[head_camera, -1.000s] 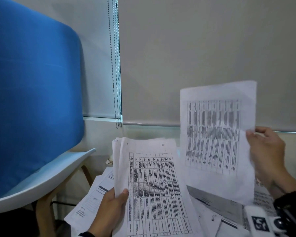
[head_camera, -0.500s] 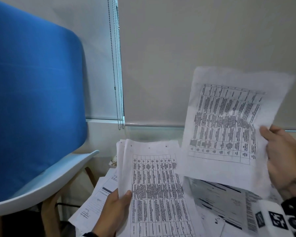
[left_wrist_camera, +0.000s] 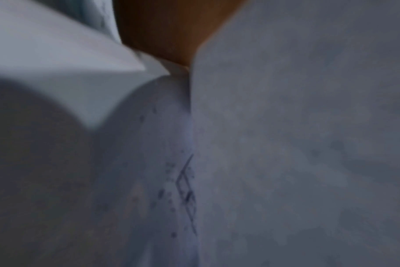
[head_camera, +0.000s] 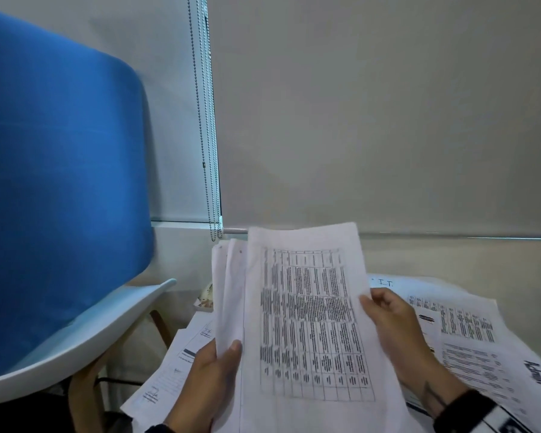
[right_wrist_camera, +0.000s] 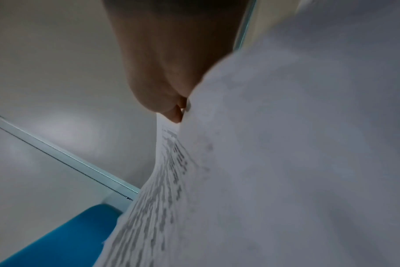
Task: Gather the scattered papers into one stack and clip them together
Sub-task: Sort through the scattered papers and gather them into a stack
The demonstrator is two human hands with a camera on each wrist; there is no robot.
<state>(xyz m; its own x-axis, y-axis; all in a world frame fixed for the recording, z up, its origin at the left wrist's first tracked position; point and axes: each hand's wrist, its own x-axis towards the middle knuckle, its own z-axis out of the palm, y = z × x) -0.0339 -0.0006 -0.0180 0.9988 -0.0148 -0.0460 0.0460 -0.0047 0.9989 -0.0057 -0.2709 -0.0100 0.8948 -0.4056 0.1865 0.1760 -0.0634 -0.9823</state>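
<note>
My left hand [head_camera: 219, 360] grips the left edge of a stack of papers [head_camera: 228, 295] held upright, thumb on its front. A sheet printed with a table [head_camera: 313, 323] now lies against the front of that stack, and my right hand [head_camera: 384, 320] pinches its right edge. In the right wrist view the thumb [right_wrist_camera: 171, 94] presses on the sheet's edge [right_wrist_camera: 274, 144]. The left wrist view shows only blurred paper [left_wrist_camera: 286, 144] close up. More loose papers [head_camera: 469, 335] lie scattered on the surface below and to the right, others [head_camera: 175, 367] under my left hand. No clip is visible.
A blue-backed chair [head_camera: 60, 182] with a white seat [head_camera: 85, 332] stands close on the left. A roller blind [head_camera: 372, 114] with bead chains [head_camera: 205, 120] covers the window behind. A small printed object [head_camera: 205, 296] lies by the sill.
My right hand brought the table sheet from up at the right down and left onto the front of the stack held by my left hand.
</note>
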